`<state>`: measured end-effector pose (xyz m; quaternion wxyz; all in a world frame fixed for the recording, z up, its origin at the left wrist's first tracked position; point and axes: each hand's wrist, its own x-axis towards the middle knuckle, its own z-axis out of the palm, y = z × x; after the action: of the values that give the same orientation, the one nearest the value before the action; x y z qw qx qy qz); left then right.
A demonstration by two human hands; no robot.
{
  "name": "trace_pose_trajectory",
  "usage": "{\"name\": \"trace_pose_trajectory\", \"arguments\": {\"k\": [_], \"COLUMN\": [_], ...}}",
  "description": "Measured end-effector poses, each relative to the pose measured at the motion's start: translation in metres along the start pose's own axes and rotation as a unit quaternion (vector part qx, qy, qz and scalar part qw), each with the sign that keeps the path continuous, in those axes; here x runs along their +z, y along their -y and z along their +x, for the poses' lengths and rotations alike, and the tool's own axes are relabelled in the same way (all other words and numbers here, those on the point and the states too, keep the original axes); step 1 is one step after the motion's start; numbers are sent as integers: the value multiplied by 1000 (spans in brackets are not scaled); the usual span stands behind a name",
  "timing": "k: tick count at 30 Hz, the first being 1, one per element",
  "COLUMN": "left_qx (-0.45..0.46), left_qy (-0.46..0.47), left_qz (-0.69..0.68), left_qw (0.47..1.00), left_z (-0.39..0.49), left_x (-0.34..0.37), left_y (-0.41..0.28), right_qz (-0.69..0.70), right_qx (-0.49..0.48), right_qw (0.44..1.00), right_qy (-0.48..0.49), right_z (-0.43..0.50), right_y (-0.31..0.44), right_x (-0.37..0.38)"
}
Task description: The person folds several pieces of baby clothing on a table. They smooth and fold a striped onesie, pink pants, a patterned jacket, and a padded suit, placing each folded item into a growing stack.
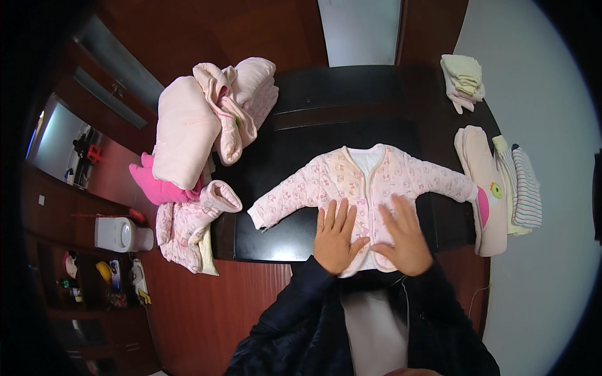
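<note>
A pale pink quilted baby jacket (350, 181) with small printed animals lies spread on the dark tabletop (291, 136), its neckline away from me and its sleeves stretched to both sides. My left hand (335, 237) rests flat on the lower left of its front, fingers spread. Over the lower right front is my right hand (404, 239), fingers apart and slightly blurred; whether it presses on the cloth I cannot tell. Neither hand grips anything. The right sleeve's cuff reaches a folded pale pink garment (475, 178) with a green and magenta motif.
On the left, a heap of pink baby clothes (186, 127) overhangs the table edge. Folded striped clothes (526, 188) lie at the right edge by the wall, with a small cream stack (463, 75) farther back. A white appliance (124, 233) and shelves (89, 277) stand beyond the left side.
</note>
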<state>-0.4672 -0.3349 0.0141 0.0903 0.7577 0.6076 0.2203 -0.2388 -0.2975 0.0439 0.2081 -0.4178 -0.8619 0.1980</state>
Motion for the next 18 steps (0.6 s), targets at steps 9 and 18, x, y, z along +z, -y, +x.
{"name": "trace_pose_trajectory", "arguments": {"k": [9,18], "left_qx": [-54,-281], "left_qy": [-221,-277], "left_qz": [-89,15], "left_qw": [970,919], "left_z": [-17,-52], "left_x": [-7,-21], "left_y": [86,175], "right_qz": [66,596], "right_qx": [-10,334], "right_qw": [996,627], "right_qy": [-61,-375], "right_z": [-10,-53], "right_y": [-32,-114], "right_x": [28,-18]}}
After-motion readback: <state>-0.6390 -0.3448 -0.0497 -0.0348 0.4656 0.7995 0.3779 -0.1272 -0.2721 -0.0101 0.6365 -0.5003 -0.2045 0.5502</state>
